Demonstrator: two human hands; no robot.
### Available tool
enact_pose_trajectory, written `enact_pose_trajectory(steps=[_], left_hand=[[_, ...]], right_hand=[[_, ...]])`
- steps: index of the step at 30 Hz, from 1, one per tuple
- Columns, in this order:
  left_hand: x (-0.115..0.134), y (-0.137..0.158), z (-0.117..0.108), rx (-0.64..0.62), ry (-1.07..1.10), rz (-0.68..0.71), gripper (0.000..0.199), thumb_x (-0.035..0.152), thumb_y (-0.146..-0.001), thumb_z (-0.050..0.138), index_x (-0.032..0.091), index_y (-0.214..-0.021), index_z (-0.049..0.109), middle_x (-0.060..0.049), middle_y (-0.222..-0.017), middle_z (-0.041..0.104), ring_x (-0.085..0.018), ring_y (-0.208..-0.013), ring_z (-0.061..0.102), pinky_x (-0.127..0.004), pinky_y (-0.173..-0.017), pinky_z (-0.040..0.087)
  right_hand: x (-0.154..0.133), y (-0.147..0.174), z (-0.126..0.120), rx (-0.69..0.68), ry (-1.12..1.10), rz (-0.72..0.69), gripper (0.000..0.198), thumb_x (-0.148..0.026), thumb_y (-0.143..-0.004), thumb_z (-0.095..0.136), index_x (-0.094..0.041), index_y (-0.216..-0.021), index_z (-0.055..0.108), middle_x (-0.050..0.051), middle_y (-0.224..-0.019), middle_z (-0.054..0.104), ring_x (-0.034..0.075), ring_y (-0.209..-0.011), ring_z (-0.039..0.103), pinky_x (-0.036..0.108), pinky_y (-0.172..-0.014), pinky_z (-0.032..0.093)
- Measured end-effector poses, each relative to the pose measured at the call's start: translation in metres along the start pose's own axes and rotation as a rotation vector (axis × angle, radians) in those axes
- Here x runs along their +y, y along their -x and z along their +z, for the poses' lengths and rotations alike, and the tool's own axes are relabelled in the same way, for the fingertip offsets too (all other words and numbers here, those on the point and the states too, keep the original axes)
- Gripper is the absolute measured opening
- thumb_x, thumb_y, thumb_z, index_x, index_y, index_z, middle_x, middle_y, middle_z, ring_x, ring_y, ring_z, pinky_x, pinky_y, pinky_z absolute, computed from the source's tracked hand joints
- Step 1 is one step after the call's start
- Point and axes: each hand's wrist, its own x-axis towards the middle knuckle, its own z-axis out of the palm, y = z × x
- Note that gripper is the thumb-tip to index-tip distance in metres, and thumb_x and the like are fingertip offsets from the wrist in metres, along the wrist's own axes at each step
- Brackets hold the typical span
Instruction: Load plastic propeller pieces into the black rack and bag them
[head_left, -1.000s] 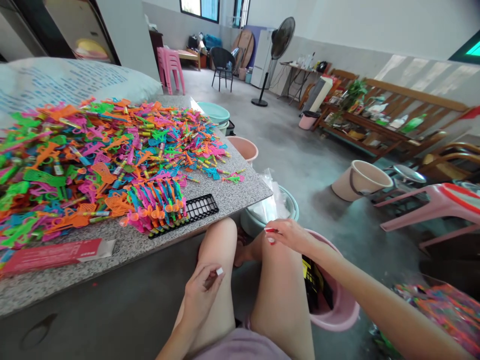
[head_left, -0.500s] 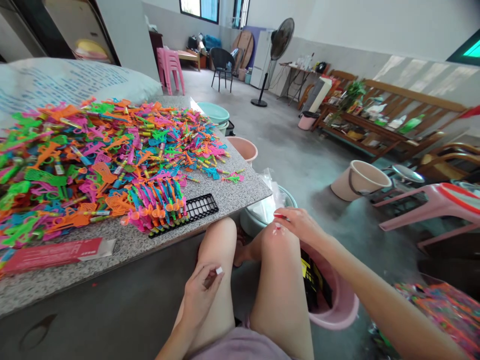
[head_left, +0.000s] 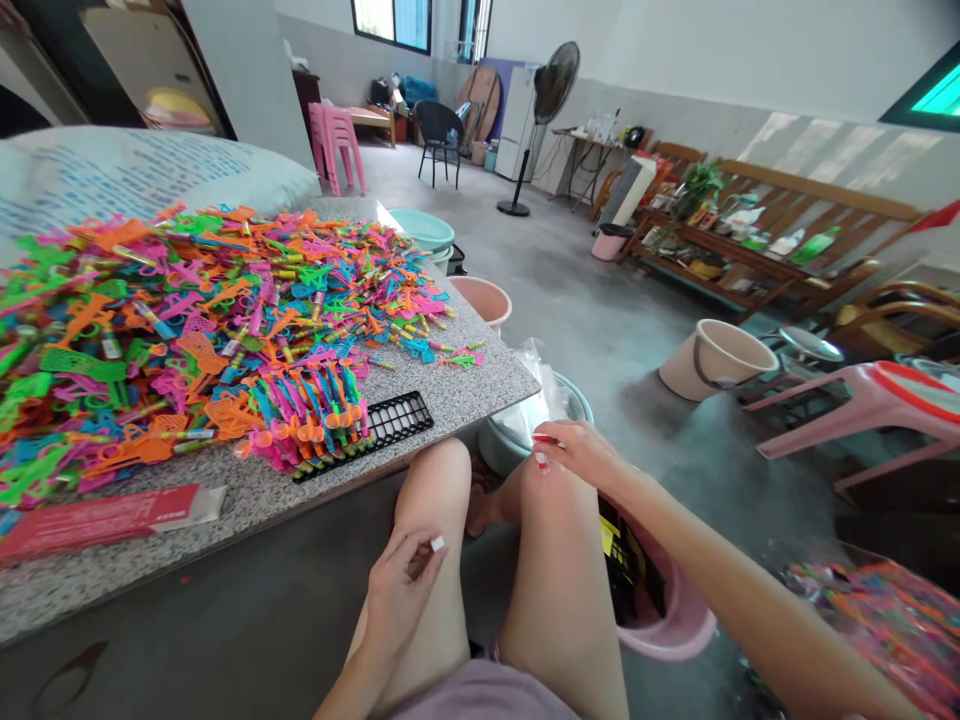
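Observation:
My left hand (head_left: 401, 575) rests over my left thigh, its thumb and fingers pinching a small white block-like piece (head_left: 438, 544). My right hand (head_left: 581, 450) is at my right knee, fingers closed on a thin red piece (head_left: 546, 438) whose kind I cannot make out. Just below those fingertips, a small red-and-white spot (head_left: 541, 461) shows on the knee; whether it is a mark or a loose bit is unclear. Left of my knees, a black plastic rack (head_left: 401, 418) on the speckled table (head_left: 480, 395) holds rows of colourful plastic toys (head_left: 311, 410).
A large heap of bright plastic toys (head_left: 180, 300) covers much of the table, beside a red packet (head_left: 112, 520). A pink tub (head_left: 690, 625) with black and yellow contents stands by my right leg. A green basin (head_left: 495, 440) sits under the table corner. A beige bucket (head_left: 709, 360) stands farther right.
My right hand and the red piece have shifted slightly left on the knee, and so has the red-and-white spot. My left hand stays still with the white piece. The view has turned slightly.

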Motion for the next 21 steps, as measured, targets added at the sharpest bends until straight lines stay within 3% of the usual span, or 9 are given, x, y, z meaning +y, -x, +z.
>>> enact_pose_trajectory(steps=[5,8,15,21], left_hand=[[0.0010,-0.0005,-0.0007,0.002,0.006,0.000,0.017,0.033,-0.087,0.060,0.019,-0.087,0.071,-0.004,-0.078,0.066,-0.013,-0.065,0.065,-0.020,-0.060,0.056],[0.0010,-0.0016,-0.0007,0.013,-0.013,0.005,0.018,0.033,-0.086,0.061,0.019,-0.086,0.071,-0.003,-0.077,0.066,-0.013,-0.063,0.064,-0.020,-0.060,0.056],[0.0007,-0.0011,-0.0008,0.007,-0.034,0.024,0.021,0.037,-0.086,0.061,0.019,-0.085,0.071,-0.003,-0.078,0.067,-0.013,-0.063,0.064,-0.021,-0.059,0.056],[0.0023,-0.0034,-0.0007,0.015,-0.066,0.019,0.024,0.041,-0.086,0.060,0.020,-0.083,0.071,-0.004,-0.075,0.067,-0.013,-0.061,0.064,-0.021,-0.058,0.056]], right_hand=[[0.0001,0.0010,-0.0069,0.024,0.029,0.056,0.018,-0.031,-0.093,0.053,-0.020,-0.087,0.066,0.005,-0.081,0.069,0.019,-0.076,0.063,0.026,-0.067,0.039],[-0.0031,0.0015,-0.0072,-0.029,0.003,0.031,0.019,-0.030,-0.094,0.052,-0.020,-0.085,0.066,0.004,-0.078,0.069,0.018,-0.075,0.063,0.026,-0.067,0.039],[0.0028,0.0002,-0.0038,0.040,0.021,0.026,0.021,-0.033,-0.094,0.052,-0.020,-0.085,0.066,0.005,-0.079,0.068,0.018,-0.074,0.062,0.026,-0.066,0.039],[0.0003,-0.0057,-0.0004,0.007,0.004,-0.013,0.021,-0.033,-0.094,0.051,-0.020,-0.086,0.066,0.005,-0.082,0.069,0.018,-0.076,0.061,0.026,-0.066,0.038]])
